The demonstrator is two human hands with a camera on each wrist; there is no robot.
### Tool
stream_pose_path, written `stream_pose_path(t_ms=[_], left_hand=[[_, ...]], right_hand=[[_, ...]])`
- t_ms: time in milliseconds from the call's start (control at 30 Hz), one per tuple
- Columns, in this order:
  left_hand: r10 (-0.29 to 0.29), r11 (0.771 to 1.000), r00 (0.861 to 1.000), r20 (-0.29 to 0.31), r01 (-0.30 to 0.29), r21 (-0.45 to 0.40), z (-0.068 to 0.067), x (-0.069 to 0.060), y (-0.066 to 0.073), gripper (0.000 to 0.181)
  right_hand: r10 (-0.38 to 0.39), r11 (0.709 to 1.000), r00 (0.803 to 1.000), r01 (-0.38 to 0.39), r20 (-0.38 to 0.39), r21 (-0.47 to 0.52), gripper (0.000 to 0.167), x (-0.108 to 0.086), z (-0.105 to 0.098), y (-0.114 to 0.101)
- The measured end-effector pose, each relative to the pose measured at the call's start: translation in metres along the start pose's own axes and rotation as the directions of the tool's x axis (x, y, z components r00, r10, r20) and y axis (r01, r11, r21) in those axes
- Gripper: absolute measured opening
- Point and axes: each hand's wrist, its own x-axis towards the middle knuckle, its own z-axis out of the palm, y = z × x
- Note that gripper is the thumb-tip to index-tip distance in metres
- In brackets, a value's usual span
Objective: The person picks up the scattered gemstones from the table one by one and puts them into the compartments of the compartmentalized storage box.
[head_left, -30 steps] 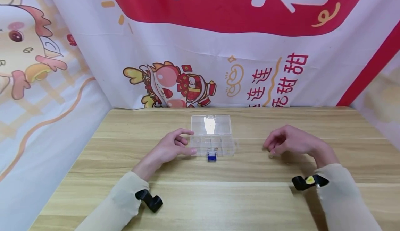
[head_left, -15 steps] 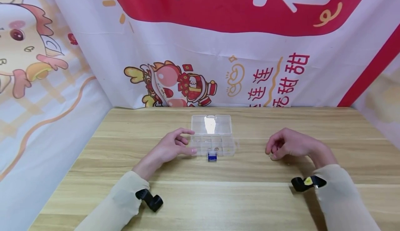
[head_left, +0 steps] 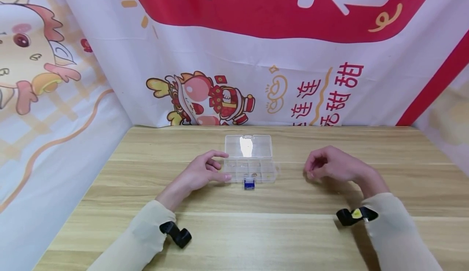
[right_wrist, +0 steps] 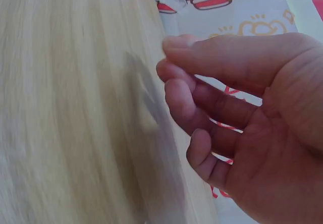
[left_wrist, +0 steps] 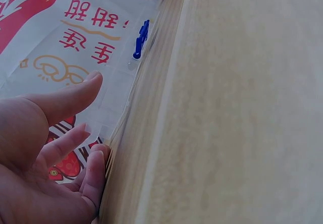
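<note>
A clear plastic compartment box (head_left: 261, 176) lies on the table with its lid (head_left: 261, 145) raised at the back and a blue clasp (head_left: 249, 184) at its front. A few tiny brownish and yellowish bits show inside. My left hand (head_left: 201, 171) touches the left side of the box, index finger near the hinge and thumb at the front corner, both fairly straight. My right hand (head_left: 331, 164) is above the table to the right, its thumb and index fingertips pressed together. The small pale thing seen earlier at these fingertips is hidden now.
The wooden table (head_left: 234, 238) ends at printed cloth hangings (head_left: 234, 47) behind and at the left. A black wrist mount (head_left: 176, 235) sits on the left sleeve, another on the right.
My right hand has lifted slightly and moved left towards the box; the small pale thing at its fingertips has gone out of sight. The left hand and box have stayed put.
</note>
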Motion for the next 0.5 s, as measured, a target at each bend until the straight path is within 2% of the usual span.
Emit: stream_pose_path(t_ms=[500], left_hand=[[0.0,1.0,1.0,-0.001,0.0,-0.001,0.0,0.0,-0.001,0.06]], right_hand=[[-0.023,1.0,0.987,0.025,-0.156,0.015,0.016,0.008,0.012,-0.026]])
